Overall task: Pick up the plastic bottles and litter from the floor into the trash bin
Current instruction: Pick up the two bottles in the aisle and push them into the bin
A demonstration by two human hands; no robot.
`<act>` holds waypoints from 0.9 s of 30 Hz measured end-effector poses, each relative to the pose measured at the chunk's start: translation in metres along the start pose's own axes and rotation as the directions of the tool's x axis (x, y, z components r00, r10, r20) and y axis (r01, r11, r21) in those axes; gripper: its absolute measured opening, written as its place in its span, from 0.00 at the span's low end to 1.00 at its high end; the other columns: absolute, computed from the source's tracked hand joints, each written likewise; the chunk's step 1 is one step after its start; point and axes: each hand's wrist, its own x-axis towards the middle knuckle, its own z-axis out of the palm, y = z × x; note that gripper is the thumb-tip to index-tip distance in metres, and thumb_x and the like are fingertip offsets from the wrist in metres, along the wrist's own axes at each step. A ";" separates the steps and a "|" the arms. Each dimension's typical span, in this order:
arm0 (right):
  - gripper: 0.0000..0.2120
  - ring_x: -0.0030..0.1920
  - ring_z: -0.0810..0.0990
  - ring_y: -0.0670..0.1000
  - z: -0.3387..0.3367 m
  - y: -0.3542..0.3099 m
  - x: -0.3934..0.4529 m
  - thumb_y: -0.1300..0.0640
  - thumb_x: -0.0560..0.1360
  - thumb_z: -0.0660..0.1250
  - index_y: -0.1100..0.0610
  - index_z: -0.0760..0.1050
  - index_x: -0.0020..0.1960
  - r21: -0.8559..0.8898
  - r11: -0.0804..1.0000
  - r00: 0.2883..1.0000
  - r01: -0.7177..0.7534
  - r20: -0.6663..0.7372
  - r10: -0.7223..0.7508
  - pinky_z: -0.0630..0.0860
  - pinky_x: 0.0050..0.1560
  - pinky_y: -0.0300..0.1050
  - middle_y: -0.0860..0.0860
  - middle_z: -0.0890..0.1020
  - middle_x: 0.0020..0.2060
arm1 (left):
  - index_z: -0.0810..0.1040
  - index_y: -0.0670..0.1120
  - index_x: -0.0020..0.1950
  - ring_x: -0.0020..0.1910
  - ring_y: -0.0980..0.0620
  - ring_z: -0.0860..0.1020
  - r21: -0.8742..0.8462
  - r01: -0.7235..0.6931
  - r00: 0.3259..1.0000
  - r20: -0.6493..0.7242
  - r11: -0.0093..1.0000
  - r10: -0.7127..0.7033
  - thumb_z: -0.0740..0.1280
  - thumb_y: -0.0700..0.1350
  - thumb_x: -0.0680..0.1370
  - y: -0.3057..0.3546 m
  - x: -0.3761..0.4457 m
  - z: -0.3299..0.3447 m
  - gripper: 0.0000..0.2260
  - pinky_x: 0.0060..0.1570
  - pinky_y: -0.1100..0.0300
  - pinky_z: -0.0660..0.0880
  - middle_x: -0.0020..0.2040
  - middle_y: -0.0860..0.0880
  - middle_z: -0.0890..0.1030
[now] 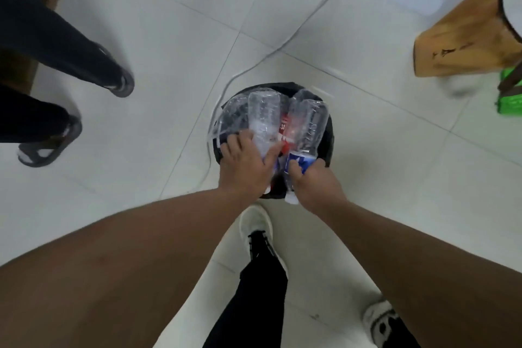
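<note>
A round black trash bin (328, 147) stands on the white tiled floor just ahead of my feet. Both my hands are over its mouth. My left hand (248, 164) grips a clear plastic bottle (263, 118) that points away from me. My right hand (313, 182) grips another clear bottle with a blue label (309, 127). Between them lies a bottle with a red label (285, 128), and a crumpled clear plastic piece (233, 118) fills the bin's left side. The bin's inside is mostly hidden.
A white cable (285, 42) runs across the floor to the bin's left side. Another person's legs in dark sandals (118, 85) stand at left. A wooden stool (463, 37) and a green item (509, 93) are at right. My own shoes (255, 224) are below.
</note>
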 end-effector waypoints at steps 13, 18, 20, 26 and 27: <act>0.24 0.51 0.80 0.61 -0.025 0.003 -0.020 0.34 0.82 0.62 0.53 0.61 0.60 0.489 0.847 0.974 -0.209 0.029 0.224 0.72 0.51 0.53 0.56 0.80 0.52 | 0.51 0.57 0.84 0.74 0.42 0.72 -0.198 0.108 0.990 0.113 0.974 -0.087 0.64 0.85 0.64 -0.019 -0.014 -0.030 0.57 0.67 0.40 0.77 0.78 0.47 0.62; 0.13 0.46 0.80 0.58 -0.037 -0.002 -0.040 0.47 0.84 0.62 0.53 0.65 0.62 0.457 0.887 0.976 -0.068 -0.155 0.155 0.72 0.45 0.50 0.55 0.80 0.50 | 0.57 0.56 0.84 0.66 0.49 0.77 -0.442 0.200 0.978 0.144 0.874 -0.151 0.77 0.72 0.69 -0.030 -0.024 -0.034 0.51 0.64 0.49 0.79 0.72 0.47 0.68; 0.12 0.46 0.81 0.58 -0.042 -0.007 -0.041 0.51 0.82 0.64 0.53 0.66 0.62 0.496 0.868 0.979 -0.014 -0.168 0.112 0.75 0.46 0.52 0.51 0.79 0.47 | 0.65 0.53 0.79 0.56 0.52 0.80 -0.507 0.211 0.977 0.140 0.836 -0.161 0.80 0.63 0.72 -0.033 -0.027 -0.033 0.42 0.56 0.55 0.81 0.62 0.48 0.77; 0.18 0.52 0.83 0.53 -0.055 -0.026 -0.027 0.54 0.78 0.70 0.51 0.74 0.68 0.524 0.850 0.995 0.047 -0.096 0.004 0.81 0.52 0.50 0.52 0.83 0.57 | 0.80 0.53 0.49 0.39 0.54 0.81 -0.438 0.196 0.981 0.095 0.877 -0.172 0.73 0.48 0.81 -0.043 -0.033 -0.030 0.03 0.40 0.58 0.73 0.41 0.52 0.84; 0.18 0.52 0.83 0.52 -0.056 -0.028 -0.027 0.56 0.79 0.69 0.51 0.75 0.68 0.501 0.861 0.989 0.087 -0.146 -0.015 0.81 0.53 0.49 0.51 0.84 0.56 | 0.80 0.52 0.49 0.40 0.53 0.82 -0.444 0.203 0.979 0.075 0.873 -0.190 0.72 0.47 0.81 -0.044 -0.033 -0.031 0.02 0.40 0.58 0.74 0.42 0.52 0.84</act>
